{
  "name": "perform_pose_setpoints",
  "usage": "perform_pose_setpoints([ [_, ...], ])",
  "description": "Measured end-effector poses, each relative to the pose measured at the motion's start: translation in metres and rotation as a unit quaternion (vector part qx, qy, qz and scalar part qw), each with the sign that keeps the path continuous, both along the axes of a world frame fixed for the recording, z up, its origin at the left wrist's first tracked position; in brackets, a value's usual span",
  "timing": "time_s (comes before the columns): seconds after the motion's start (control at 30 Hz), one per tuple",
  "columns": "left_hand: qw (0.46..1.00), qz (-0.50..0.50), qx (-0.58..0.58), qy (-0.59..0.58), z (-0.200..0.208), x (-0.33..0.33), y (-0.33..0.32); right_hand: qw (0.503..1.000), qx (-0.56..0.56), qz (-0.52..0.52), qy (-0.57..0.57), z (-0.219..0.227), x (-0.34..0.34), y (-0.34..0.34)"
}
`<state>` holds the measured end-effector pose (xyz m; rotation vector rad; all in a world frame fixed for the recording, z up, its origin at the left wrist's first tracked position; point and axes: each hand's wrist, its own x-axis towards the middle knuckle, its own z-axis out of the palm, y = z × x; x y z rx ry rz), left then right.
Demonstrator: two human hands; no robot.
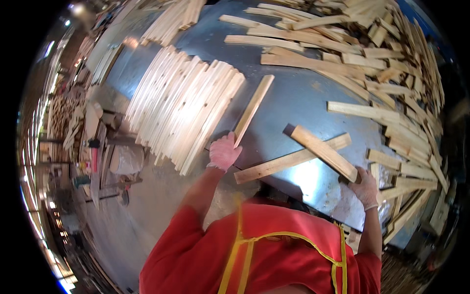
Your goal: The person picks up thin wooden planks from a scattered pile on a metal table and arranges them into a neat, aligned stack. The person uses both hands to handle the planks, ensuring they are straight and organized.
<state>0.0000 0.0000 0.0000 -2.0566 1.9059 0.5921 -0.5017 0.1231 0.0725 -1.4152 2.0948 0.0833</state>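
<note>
My left hand, in a pinkish work glove, is closed round the near end of a narrow wooden strip. That strip slants away from me, just right of a row of pale strips laid side by side. In a similar glove, my right hand grips the near right end of a wooden board. This board crosses over another wooden piece, which lies slantwise near the table's front edge. Both thumbs and fingertips are partly hidden.
A large jumbled heap of wooden pieces covers the right and far right of the grey metal table. Another bundle of strips lies at the far left. Left of the table, a clear plastic bag hangs near a stand.
</note>
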Motion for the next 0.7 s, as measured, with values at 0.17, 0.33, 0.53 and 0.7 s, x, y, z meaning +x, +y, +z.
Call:
perform_pose_setpoints([
  [0.17, 0.977, -0.035, -0.206, -0.04, -0.008, 0.032, -0.008, 0.873, -0.108, -0.22, -0.422, -0.054, -0.023, 0.021],
  [0.33, 0.935, -0.068, -0.3, -0.175, -0.02, 0.096, 0.001, 0.795, -0.092, -0.296, -0.521, -0.039, 0.032, -0.009],
  [0.53, 0.953, -0.109, -0.106, 0.261, 0.029, -0.064, 0.023, 0.711, -0.168, -0.361, -0.58, -0.04, 0.143, -0.059],
  [0.7, 0.766, 0.18, 0.241, 0.569, 0.018, -0.123, 0.041, 0.839, -0.123, -0.163, -0.504, -0.042, 0.209, -0.049],
])
